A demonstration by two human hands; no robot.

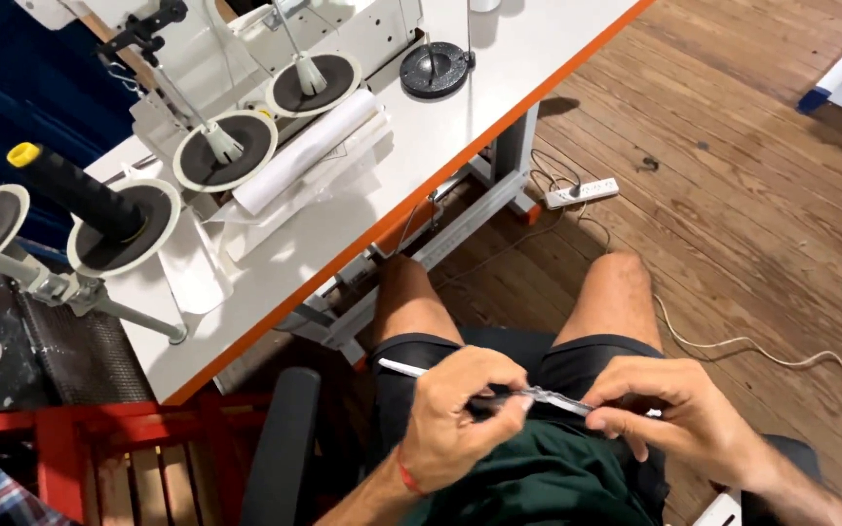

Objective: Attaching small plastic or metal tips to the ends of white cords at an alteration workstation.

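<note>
Both my hands are over my lap, gripping a thin metal tool point(550, 397), like tweezers, lying across my black shorts. My left hand point(460, 414) pinches its left part, and a slim white tip point(401, 368) sticks out to the left past the fingers. My right hand point(674, 409) pinches the right end between thumb and fingers. A red band circles my left wrist. My knees point toward the white sewing table point(460, 127) ahead.
The table has an orange edge and carries round thread stands point(221, 146), a black cone with a yellow tip point(75, 190), a white roll point(304, 151) and a black disc point(434, 68). A power strip point(582, 192) and cable lie on the wooden floor. A red crate point(119, 458) sits bottom left.
</note>
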